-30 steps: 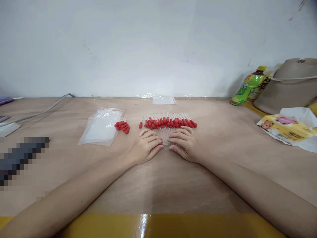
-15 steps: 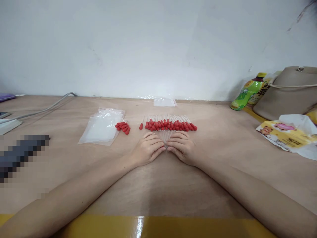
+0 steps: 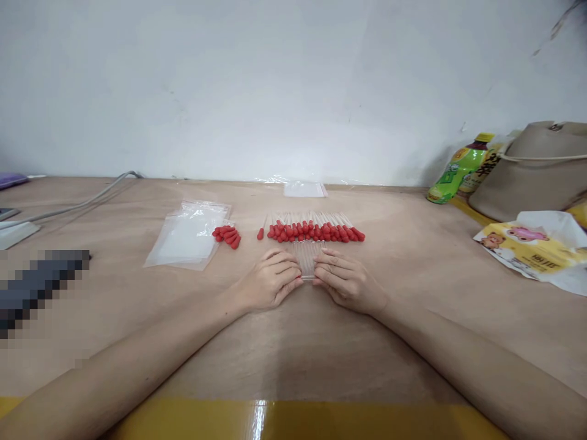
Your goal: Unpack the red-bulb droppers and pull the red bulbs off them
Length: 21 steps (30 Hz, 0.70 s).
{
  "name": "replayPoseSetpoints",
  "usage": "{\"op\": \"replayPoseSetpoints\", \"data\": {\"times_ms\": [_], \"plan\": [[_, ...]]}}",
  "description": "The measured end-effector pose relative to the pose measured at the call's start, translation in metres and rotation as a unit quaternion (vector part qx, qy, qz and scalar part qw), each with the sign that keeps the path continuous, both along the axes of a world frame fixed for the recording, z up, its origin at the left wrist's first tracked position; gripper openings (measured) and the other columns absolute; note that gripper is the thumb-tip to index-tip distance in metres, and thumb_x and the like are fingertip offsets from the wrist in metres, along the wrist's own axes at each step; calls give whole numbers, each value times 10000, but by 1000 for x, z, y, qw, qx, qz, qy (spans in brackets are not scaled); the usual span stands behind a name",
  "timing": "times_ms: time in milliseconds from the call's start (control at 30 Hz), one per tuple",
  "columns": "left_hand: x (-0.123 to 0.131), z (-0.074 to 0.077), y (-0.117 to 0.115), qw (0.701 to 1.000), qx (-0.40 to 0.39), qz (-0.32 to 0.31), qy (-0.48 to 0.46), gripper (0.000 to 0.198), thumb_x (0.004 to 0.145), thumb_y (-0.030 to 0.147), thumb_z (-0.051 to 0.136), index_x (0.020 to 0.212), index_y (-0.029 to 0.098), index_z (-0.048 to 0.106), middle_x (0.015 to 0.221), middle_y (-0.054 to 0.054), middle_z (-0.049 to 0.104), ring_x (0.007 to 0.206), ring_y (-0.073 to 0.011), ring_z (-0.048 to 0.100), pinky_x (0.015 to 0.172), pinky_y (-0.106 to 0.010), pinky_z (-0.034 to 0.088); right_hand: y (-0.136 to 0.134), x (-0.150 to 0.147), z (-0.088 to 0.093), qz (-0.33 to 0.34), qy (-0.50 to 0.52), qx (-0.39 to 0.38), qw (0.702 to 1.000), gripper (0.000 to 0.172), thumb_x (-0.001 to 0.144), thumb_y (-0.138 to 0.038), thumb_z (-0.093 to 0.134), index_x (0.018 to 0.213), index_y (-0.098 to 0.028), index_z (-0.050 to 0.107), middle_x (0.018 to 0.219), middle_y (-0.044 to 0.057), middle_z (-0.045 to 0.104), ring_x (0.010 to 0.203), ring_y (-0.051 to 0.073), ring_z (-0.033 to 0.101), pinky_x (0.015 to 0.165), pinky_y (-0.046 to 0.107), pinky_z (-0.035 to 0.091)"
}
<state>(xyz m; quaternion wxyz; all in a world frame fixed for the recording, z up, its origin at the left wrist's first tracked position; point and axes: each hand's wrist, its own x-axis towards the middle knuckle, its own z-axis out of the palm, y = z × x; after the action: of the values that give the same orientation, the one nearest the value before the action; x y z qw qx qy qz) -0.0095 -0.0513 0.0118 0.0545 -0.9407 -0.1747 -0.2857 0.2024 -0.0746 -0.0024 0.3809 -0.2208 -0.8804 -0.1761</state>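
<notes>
A flat row of clear glass dropper tubes lies on the table between my hands. My left hand is closed at the row's left side, its thumb and fingertips against the near ends. On the right side my right hand has its fingers curled against the same tubes. Just beyond them stretches a row of droppers with red rubber bulbs, their thin clear tips pointing toward the wall. One single red-bulbed dropper lies apart at that row's left end. A small pile of loose red bulbs sits farther left.
Clear plastic bags lie under the loose bulbs' left edge, and another small stack of bags is by the wall. To the right are a green bottle, a grey-brown bag and a printed wrapper. A cable runs at left.
My right hand has shifted slightly right and toward me, and the gap between my hands is wider. More of the glass tubes shows between them. The red-bulbed droppers stay where they were.
</notes>
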Motion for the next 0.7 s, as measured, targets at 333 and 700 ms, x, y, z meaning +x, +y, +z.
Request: {"op": "replayPoseSetpoints", "data": {"times_ms": [333, 700], "plan": [[-36, 4, 9, 994, 14, 109, -19, 164, 869, 235, 451, 891, 196, 609, 913, -46, 646, 897, -186, 549, 787, -337, 411, 9, 41, 0, -129, 97, -6, 987, 112, 798, -163, 557, 869, -190, 640, 832, 46, 682, 863, 176, 610, 809, 353, 466], [-89, 42, 71, 906, -92, 395, -126, 261, 804, 228, 433, 1004, 163, 589, 824, -57, 508, 757, -173, 538, 718, -325, 462, 14, 36, -9, -295, 90, -104, 945, 161, 792, -216, 491, 877, -170, 619, 679, 4, 620, 650, 134, 562, 655, 271, 341]]}}
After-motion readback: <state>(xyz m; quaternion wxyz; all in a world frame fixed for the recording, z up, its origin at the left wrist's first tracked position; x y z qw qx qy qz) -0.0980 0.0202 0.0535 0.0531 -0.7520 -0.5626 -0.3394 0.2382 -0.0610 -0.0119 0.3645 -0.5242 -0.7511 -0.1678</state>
